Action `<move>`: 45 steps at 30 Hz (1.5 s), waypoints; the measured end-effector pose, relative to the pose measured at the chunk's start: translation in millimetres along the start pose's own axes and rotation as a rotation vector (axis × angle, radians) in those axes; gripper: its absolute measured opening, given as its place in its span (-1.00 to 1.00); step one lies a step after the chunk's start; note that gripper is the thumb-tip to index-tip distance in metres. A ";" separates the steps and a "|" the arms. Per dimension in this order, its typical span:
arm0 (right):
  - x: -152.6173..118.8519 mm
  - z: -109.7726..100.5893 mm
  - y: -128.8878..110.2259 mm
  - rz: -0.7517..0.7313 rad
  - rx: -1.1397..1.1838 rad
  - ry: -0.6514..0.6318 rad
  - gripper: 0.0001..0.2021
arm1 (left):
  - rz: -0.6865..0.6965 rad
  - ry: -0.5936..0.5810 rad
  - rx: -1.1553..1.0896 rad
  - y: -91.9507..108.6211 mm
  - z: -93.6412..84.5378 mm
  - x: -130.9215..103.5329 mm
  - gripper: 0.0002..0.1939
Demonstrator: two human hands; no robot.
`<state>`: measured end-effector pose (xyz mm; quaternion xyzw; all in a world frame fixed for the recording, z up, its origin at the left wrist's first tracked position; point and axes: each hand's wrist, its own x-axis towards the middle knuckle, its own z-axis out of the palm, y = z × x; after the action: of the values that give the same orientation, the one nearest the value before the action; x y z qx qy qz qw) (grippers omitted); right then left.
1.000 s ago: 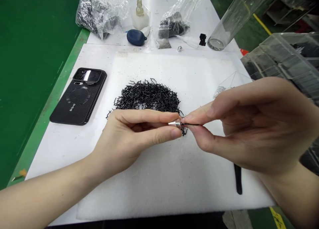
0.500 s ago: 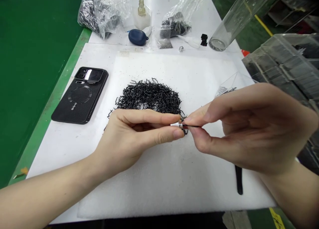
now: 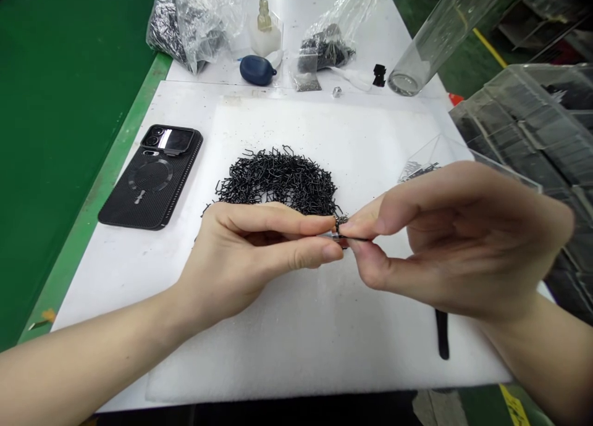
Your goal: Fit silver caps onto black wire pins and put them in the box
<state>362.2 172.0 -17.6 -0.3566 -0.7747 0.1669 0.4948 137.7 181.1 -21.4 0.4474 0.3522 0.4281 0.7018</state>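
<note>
My left hand [image 3: 259, 247] pinches a small silvery metal piece [image 3: 330, 235] between thumb and forefinger. Right against it, my right hand [image 3: 430, 241] is closed in a pinch on a thin black bent wire [image 3: 356, 238], whose end meets the metal piece. Fingertips hide most of both parts, so how far they fit together I cannot tell. Just behind the hands, a curved heap of black bent wires [image 3: 282, 176] lies on a white foam sheet [image 3: 324, 339].
A black phone [image 3: 152, 176] lies at left. Along the back are plastic bags [image 3: 194, 25], a glue-like bottle [image 3: 265, 31], a blue case [image 3: 257, 71] and a clear cylinder [image 3: 407, 80]. Right: a clear tray [image 3: 500, 157], a black strip-like tool [image 3: 443, 336] and drawer boxes [image 3: 523, 117].
My right hand has shifted slightly left and turned a little, bringing the black wire closer to the metal piece. My left hand has hardly moved.
</note>
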 end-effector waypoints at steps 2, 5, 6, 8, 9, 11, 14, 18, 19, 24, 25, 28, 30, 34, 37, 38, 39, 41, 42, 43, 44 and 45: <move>-0.6 -0.4 2.1 -0.006 0.031 -0.017 -0.68 | 0.000 0.004 0.005 0.1 -0.5 -0.1 -0.69; -2.1 0.4 4.0 -0.001 0.090 -0.010 -0.65 | 0.003 0.002 0.020 0.1 -1.1 -0.2 -0.71; -2.5 1.0 4.4 0.000 0.110 -0.001 -0.64 | 0.006 0.005 0.025 0.1 -1.2 -0.3 -0.71; -2.8 2.3 4.8 -0.003 0.131 0.017 -0.63 | 0.004 0.010 0.031 -0.2 -1.2 -0.7 -0.71; -2.7 2.8 5.0 -0.008 0.132 0.021 -0.63 | 0.003 0.012 0.028 -0.4 -1.2 -1.0 -0.71; -2.2 3.6 5.6 -0.015 0.129 0.021 -0.63 | 0.002 0.013 0.023 -0.9 -1.1 -1.4 -0.70; -1.7 4.3 7.6 -0.032 0.137 0.021 -0.63 | 0.004 0.014 0.027 -1.6 -1.3 -1.4 -0.71; -2.2 4.4 10.7 -0.052 0.142 0.051 -0.62 | -0.024 0.042 0.032 -1.8 -1.6 -2.0 -0.73; -2.4 4.0 11.0 -0.049 0.139 0.048 -0.63 | -0.030 0.046 0.032 -1.7 -1.6 -2.5 -0.72; -2.6 0.2 8.3 0.024 0.093 0.016 -0.67 | -0.030 0.036 0.028 -1.0 -2.2 -4.7 -0.71; -2.5 -0.5 7.7 0.034 0.081 0.018 -0.66 | -0.025 0.036 0.033 -0.9 -2.2 -4.6 -0.70; -2.0 -2.1 8.0 0.029 0.090 0.008 -0.62 | -0.022 0.031 0.041 -0.8 -1.6 -3.3 -0.70; -1.5 -2.7 10.2 0.034 0.118 -0.010 -0.61 | -0.032 0.027 0.042 -0.7 -1.2 -2.1 -0.69; -0.8 -3.3 14.3 0.001 0.135 -0.011 -0.55 | -0.032 0.011 0.032 -0.1 -0.4 -0.8 -0.67; -0.7 -4.5 12.5 -0.005 0.128 0.003 -0.58 | -0.032 0.001 0.018 0.1 0.1 -1.0 -0.68; -0.7 -5.4 10.8 0.016 0.113 0.000 -0.62 | -0.033 0.005 0.013 -0.1 0.2 -1.2 -0.68; -0.5 -6.4 8.9 0.041 0.093 0.003 -0.67 | -0.028 0.013 0.008 -0.4 0.1 -1.3 -0.66; 0.1 -8.6 4.8 0.100 0.054 0.000 -0.87 | -0.021 0.021 0.001 -1.0 -0.2 -1.4 -0.61; 0.6 -9.5 3.2 0.120 0.045 0.006 -0.92 | -0.008 0.025 0.004 -1.3 -0.3 -1.3 -0.59; 1.2 -10.1 2.1 0.122 0.047 0.032 -0.90 | 0.012 0.026 0.018 -1.4 -0.5 -1.2 -0.59; 1.8 -10.2 1.8 0.112 0.057 0.068 -0.90 | 0.042 0.030 0.044 -1.3 -0.6 -1.1 -0.61; 2.5 -10.1 2.1 0.100 0.072 0.105 -0.93 | 0.080 0.028 0.090 -1.1 -0.6 -1.3 -0.65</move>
<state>371.3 174.4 -12.7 -0.3850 -0.7226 0.2000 0.5382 136.9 179.9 -22.5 0.4862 0.3627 0.4459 0.6582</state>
